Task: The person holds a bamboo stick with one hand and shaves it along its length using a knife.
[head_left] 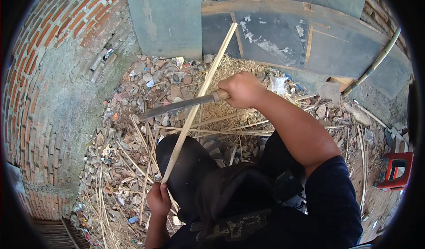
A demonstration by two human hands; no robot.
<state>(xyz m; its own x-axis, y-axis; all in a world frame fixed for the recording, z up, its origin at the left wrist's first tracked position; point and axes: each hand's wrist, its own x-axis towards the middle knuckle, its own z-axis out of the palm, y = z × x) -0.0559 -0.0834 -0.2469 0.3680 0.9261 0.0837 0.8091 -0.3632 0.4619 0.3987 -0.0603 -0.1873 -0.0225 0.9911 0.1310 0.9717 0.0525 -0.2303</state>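
Note:
In my right hand [242,89] is the wooden handle of a long-bladed knife [179,106], its blade pointing left. My left hand [158,199] is closed around the lower end of a pale bamboo strip [182,138]. From there the strip slants up and away past my knee to its far end near the dark panel. The blade crosses the strip at about its middle, close to the handle; whether the edge bites into it I cannot tell. Below the crossing lie dry shavings [230,111] and loose thin strips [142,138] on the ground.
Rubble and litter [146,83] cover the ground. A brick wall [57,98] rises at the left, and grey and dark panels [274,40] stand at the back. A bamboo pole [376,63] leans at the far right. A red plastic stool [395,171] sits at the right edge.

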